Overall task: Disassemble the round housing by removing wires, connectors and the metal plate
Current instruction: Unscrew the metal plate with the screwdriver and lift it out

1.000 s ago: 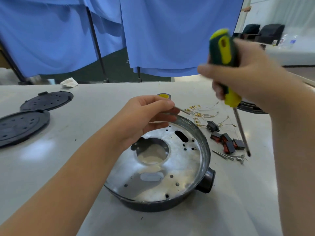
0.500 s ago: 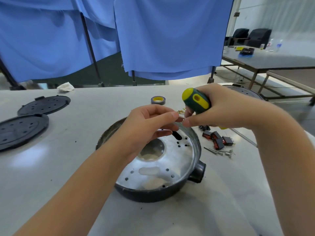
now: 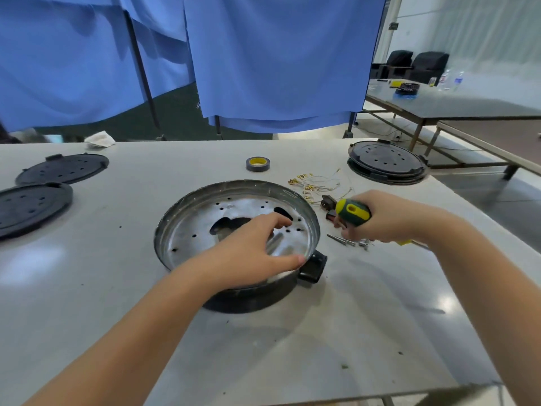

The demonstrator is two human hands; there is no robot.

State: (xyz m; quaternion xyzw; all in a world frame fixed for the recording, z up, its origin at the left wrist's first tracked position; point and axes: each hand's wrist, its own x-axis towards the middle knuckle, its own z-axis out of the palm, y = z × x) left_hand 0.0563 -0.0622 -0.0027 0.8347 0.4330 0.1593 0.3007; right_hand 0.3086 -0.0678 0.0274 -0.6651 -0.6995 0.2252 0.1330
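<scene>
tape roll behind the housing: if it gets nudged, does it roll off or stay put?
The tape roll lies flat on its side on the table, so it would likely slide, not roll. It looks small with an open core, so probably light and easy to knock. Tipped onto its edge, it could well roll.

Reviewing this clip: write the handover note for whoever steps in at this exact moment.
Left hand reaches into the round housing, fingers spread over the metal plate, thumb at the rim; holds nothing visible.
Right hand grips the screwdriver, low over the table.
Done: wires, connectors and screws lie on the table right of the housing.
Left: the metal plate is still seated in the housing; lift it out.
</scene>
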